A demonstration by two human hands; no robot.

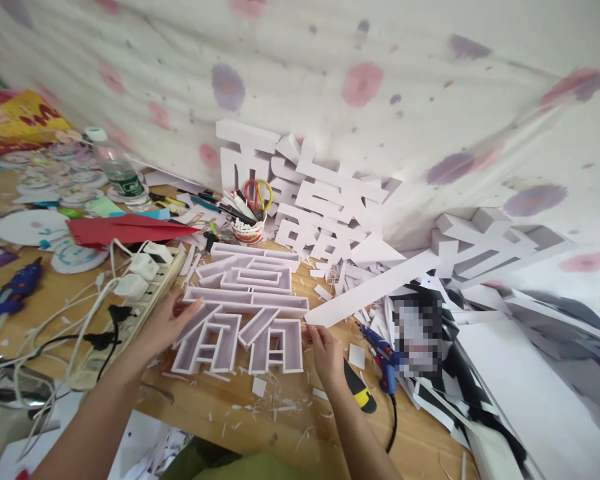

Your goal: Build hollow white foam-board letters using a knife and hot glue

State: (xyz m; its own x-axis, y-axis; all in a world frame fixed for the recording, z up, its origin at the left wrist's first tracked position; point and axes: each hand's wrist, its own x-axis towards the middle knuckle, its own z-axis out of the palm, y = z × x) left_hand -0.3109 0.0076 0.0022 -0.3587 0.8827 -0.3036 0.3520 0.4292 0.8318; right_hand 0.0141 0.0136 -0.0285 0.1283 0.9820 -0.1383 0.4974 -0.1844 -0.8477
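A hollow, walled character of white foam board (250, 300), with raised thin edges, lies on the wooden table in front of me. My left hand (173, 327) rests at its left side, fingers stretched out, fingertips against a wall. My right hand (329, 355) is at its lower right corner, thumb and finger pinched at the near end of a long white strip (375, 287). The strip slants up and away to the right. Under my right wrist is a black and yellow handle (363, 393); the rest of that tool is hidden. White scraps (280, 407) lie around.
A blue glue gun (385, 360) with a black cord lies at right; another glue gun (15, 290) lies far left. A power strip (150, 293) with chargers and cables stands left. Behind are a cup of scissors and pens (249, 230), a bottle (120, 173) and white foam characters (325, 200).
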